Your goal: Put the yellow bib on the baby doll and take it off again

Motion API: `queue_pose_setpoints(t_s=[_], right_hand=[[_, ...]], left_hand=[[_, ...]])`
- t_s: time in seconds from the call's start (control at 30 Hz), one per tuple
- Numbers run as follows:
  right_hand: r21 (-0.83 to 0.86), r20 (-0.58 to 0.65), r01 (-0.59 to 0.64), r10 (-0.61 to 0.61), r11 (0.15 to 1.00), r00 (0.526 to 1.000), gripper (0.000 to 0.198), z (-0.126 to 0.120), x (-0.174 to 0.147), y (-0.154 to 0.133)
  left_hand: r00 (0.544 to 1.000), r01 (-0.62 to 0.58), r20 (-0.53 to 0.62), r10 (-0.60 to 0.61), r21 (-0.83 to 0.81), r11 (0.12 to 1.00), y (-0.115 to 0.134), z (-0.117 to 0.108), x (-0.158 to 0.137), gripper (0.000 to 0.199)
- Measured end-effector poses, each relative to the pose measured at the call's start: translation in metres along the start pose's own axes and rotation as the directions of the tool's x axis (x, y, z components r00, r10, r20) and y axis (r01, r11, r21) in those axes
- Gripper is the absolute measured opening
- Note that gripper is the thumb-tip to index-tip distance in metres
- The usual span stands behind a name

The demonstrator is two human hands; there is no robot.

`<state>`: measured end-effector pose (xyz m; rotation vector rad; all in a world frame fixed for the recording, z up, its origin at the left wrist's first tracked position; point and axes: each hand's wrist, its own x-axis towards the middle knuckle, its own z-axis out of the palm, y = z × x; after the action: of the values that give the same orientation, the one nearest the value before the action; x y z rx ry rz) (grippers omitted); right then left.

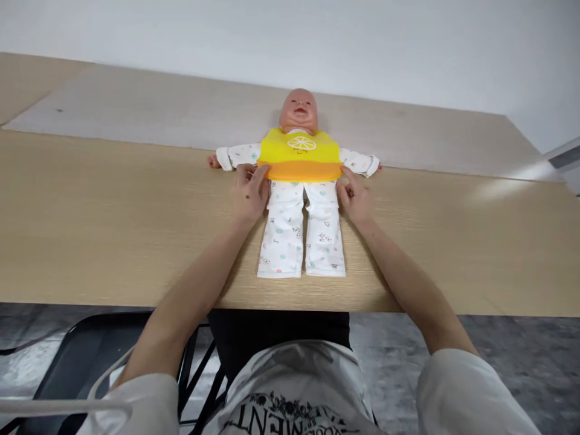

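A baby doll (299,110) lies on its back on the table, head toward the wall and arms spread. It wears a white patterned outfit (281,235) with long sleeves and trousers. Over its chest is a yellow bib (319,148) with a white citrus-slice print and an orange catch pocket (303,170) along the bottom. My left hand (251,192) has thumb and finger closed on the pocket's left corner. At the right corner, my right hand (356,194) grips the bib's edge between index finger and thumb, its other fingers curled.
The wooden table (113,223) runs across the view, with a pale translucent strip (158,109) along its back by the white wall. A black chair (90,356) stands below the front edge at left. A pale cable (58,408) crosses the lower left.
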<state>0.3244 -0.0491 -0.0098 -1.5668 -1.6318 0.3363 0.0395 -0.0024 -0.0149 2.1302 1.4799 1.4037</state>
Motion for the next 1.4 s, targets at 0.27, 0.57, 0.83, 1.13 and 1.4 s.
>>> queue_pose_setpoints(t_s=[0.27, 0.57, 0.83, 1.13, 1.4], right_hand=[[-0.048, 0.010, 0.033, -0.033, 0.998, 0.999, 0.060, 0.000, -0.002, -0.001], [-0.049, 0.042, 0.077, -0.075, 0.996, 0.996, 0.054, 0.001, -0.003, 0.003], [-0.073, 0.055, 0.091, -0.087, 0.993, 0.995, 0.051, 0.004, -0.003, 0.008], [-0.139, 0.044, 0.096, -0.091, 0.986, 0.995, 0.048, 0.004, -0.006, 0.001], [-0.194, -0.022, -0.057, 0.054, 0.979, 0.998, 0.036, 0.004, -0.003, 0.006]], left_hand=[[1.000, -0.020, 0.020, 0.021, -0.041, 0.999, -0.004, -0.001, -0.003, 0.037], [0.999, 0.041, 0.010, -0.040, -0.077, 0.996, -0.008, 0.000, -0.004, 0.037], [0.997, -0.071, -0.030, 0.069, -0.062, 0.996, -0.021, 0.006, -0.004, 0.034], [1.000, 0.014, 0.005, -0.014, -0.052, 0.999, -0.007, 0.000, -0.003, 0.033], [0.989, 0.147, 0.000, -0.148, -0.116, 0.982, -0.007, -0.001, -0.004, 0.043]])
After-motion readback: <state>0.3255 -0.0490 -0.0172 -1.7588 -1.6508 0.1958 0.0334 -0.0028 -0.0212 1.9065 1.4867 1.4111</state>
